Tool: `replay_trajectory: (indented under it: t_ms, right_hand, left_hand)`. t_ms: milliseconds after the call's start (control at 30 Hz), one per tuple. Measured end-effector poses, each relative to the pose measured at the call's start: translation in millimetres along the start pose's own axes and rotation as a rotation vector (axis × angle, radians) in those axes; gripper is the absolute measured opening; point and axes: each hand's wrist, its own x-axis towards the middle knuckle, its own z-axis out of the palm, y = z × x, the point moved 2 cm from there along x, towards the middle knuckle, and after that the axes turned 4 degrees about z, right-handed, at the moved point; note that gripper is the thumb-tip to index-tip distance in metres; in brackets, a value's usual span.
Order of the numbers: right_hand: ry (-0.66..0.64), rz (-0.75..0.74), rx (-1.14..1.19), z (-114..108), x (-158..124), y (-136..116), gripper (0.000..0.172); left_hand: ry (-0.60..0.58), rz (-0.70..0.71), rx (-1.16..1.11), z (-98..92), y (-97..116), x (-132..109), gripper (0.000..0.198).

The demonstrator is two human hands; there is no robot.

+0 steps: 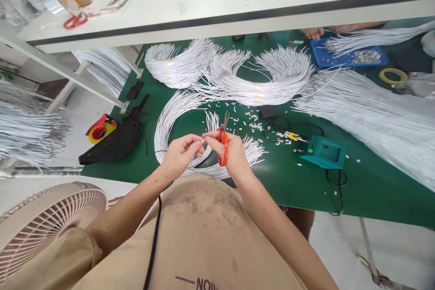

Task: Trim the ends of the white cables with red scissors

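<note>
My left hand (181, 154) is closed in a pinch on the end of a thin white wire (203, 142). My right hand (236, 154) grips scissors with red handles (223, 145), their blades pointing away from me. The fingertips of both hands meet at the wire end, and the right thumb and forefinger also pinch there. Under and around my hands, a curved bundle of white wires (166, 122) lies on the green table mat (272, 190), its cut ends fanned out beside my right wrist. Small white scraps (253, 120) are scattered beyond the scissors.
Larger wire bundles (261, 90) lie farther back, with a long one (370, 113) at right. A teal tool (322, 152) with a cord stands at right. A tape dispenser (101, 129) and black pouch (115, 142) sit left. Another person's hand (314, 32) is near a blue tray (340, 61).
</note>
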Motion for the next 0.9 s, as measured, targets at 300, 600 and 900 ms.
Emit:
replay_trajectory:
  t_ms: [300, 600, 900]
  right_hand:
    - [0.027, 0.075, 0.128, 1.9, -4.3, 5.6, 0.02]
    - [0.04, 0.086, 0.213, 4.4, 8.2, 28.6, 0.026]
    - [0.201, -0.134, -0.133, -5.3, 0.2, 9.5, 0.024]
  left_hand:
    - [0.063, -0.011, -0.137, 0.8, 2.4, 0.8, 0.027]
    - [-0.097, -0.026, -0.305, 7.2, 8.9, 2.7, 0.046]
    - [0.049, 0.009, -0.177, -0.6, 9.7, 5.8, 0.051]
